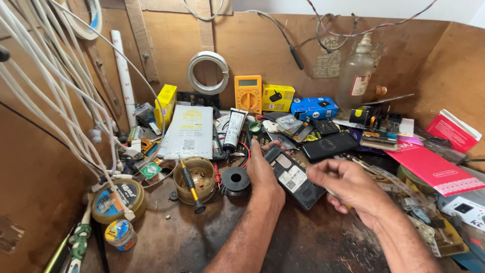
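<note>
Opened phone (293,178) flat on counter (303,242), pinned at its upper end by left hand (262,172). Right hand (348,187) fingers pinched on small tool, barely visible. Probably light, rigid, fragile inside; best gripped by edges.

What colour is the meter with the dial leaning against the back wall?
The meter is orange with a grey screen, seen clearly in the head view.

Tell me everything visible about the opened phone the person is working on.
The phone is a dark, slim slab lying flat on the brown workbench, back cover off, its long axis running from upper left to lower right. Inside show a pale battery with a label and a square code sticker. The left hand grips its upper left end; the right hand, pinching a small tool, hovers over its lower right end.
</note>
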